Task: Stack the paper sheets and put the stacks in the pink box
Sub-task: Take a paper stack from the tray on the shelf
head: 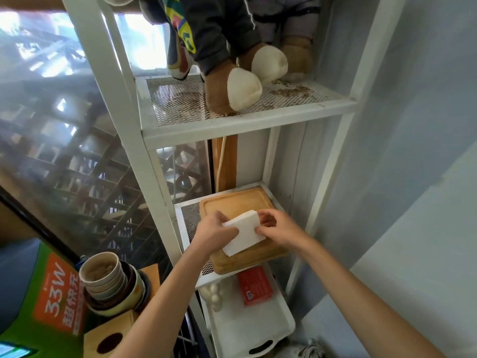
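Hands hold the work here: the left hand (215, 235) has its fingers curled round the near-left edge of the white paper stack (244, 232), and the right hand (276, 228) pinches the opposite edge, thumb on top and fingers tucked behind. That two-sided grip keeps the stack just over, or resting on, the wooden cutting board (237, 202); which of the two cannot be told. The board lies on the middle mesh shelf (189, 215) of a white metal rack. The step in hand looks like squaring the sheets, so it would pay to tap the edges down on the board, keep both grips light and even, and let loose sheets settle before lifting. No pink box shows anywhere; the red box (255, 285) in the white tray (258, 332) below is not it, so the stack must be carried level once the box is found. Plush toy feet (240, 91) sit on the shelf above.
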